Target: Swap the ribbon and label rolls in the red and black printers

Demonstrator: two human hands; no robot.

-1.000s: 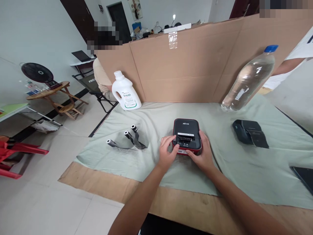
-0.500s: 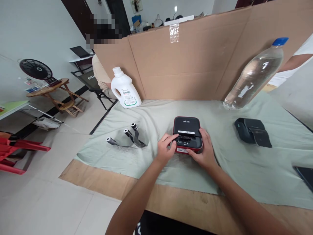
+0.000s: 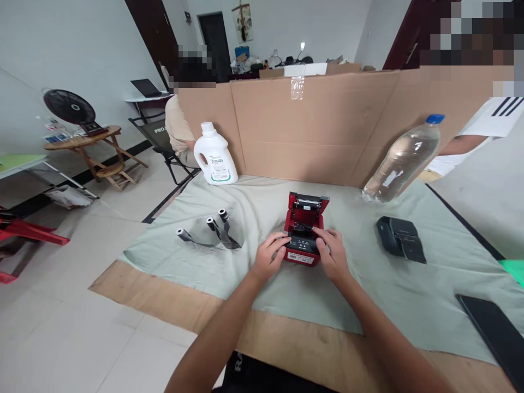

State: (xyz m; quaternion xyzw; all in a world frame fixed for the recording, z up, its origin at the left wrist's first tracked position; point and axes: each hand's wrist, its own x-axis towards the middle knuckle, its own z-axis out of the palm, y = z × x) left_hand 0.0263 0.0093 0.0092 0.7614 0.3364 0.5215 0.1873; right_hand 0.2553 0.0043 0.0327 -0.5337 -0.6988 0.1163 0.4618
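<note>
A small red and black printer (image 3: 303, 257) stands on the cloth with its lid (image 3: 308, 204) raised, showing the red inside and a black roller. On its front left edge rest the fingers of my left hand (image 3: 270, 255), the thumb against the side. My right hand (image 3: 333, 254) grips the front right corner, its index finger reaching toward the opening. Between them the printer is held by its sides. To the left lie several small rolls of dark film (image 3: 210, 224), partly unwound. Farther right sits a black device (image 3: 401, 239) with a flap.
A white detergent bottle (image 3: 215, 158) and a tilted clear bottle with a blue cap (image 3: 403, 158) stand before a cardboard screen (image 3: 295, 131). A dark flat phone or tablet (image 3: 491, 327) lies at the right edge. Two people are beyond the cardboard.
The printer's lid has swung up from closed to raised. My right hand has shifted to the front right corner. The camera view has tilted up and turned slightly right.
</note>
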